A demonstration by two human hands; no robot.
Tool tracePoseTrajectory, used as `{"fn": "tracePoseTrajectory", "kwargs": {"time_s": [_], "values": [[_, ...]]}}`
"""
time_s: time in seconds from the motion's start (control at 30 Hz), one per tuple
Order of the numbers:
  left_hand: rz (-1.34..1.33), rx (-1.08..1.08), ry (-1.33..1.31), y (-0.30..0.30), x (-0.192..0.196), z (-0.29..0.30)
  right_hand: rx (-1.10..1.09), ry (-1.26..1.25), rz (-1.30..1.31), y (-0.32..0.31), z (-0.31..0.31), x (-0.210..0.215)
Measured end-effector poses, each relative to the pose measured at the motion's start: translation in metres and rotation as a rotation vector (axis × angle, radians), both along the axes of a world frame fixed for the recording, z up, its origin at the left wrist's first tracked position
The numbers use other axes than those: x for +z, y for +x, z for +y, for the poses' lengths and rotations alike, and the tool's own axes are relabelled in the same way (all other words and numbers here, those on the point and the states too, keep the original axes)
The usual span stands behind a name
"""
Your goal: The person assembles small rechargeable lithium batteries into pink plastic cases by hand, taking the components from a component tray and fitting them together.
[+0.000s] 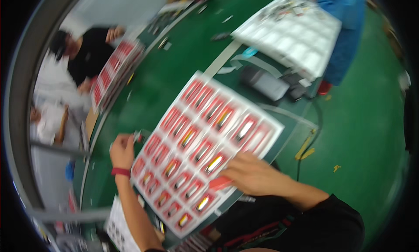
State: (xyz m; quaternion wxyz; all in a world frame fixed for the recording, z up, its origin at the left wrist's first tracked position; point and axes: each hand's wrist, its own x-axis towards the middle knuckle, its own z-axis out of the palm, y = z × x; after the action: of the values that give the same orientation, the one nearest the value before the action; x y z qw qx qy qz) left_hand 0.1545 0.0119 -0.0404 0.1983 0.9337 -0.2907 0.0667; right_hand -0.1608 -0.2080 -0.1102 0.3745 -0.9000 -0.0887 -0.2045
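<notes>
Tray [276, 125] of white pocketed plastic, holding slender shiny pieces [214, 164], lies on the smooth green desk [174, 64], the right hand [251, 173] clamping its grip on a flat red strip [219, 183] over the tray, the left hand [121, 152] pinching a small blurred piece [139, 137] beside it.

No legible text (shirt print [261, 238] blurred)
</notes>
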Motion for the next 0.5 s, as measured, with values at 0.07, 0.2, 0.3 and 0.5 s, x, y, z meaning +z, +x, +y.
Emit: {"fn": "tracePoseTrajectory", "kwargs": {"time_s": [0.07, 0.2, 0.3, 0.5], "values": [[-0.127, 0.198, 0.219, 0.064, -0.038, 0.035, 0.030, -0.030, 0.009, 0.002, 0.003, -0.010], [0.080, 0.458, 0.380, 0.099, -0.053, 0.012, -0.051, -0.098, 0.002, -0.006, 0.008, -0.008], [0.149, 0.458, 0.286, 0.136, -0.077, 0.014, -0.111, -0.211, 0.057, -0.007, 0.010, -0.001], [0.200, 0.155, -0.306, 0.180, -0.108, 0.050, -0.149, -0.295, -0.063, 0.003, 0.010, -0.009]]}}
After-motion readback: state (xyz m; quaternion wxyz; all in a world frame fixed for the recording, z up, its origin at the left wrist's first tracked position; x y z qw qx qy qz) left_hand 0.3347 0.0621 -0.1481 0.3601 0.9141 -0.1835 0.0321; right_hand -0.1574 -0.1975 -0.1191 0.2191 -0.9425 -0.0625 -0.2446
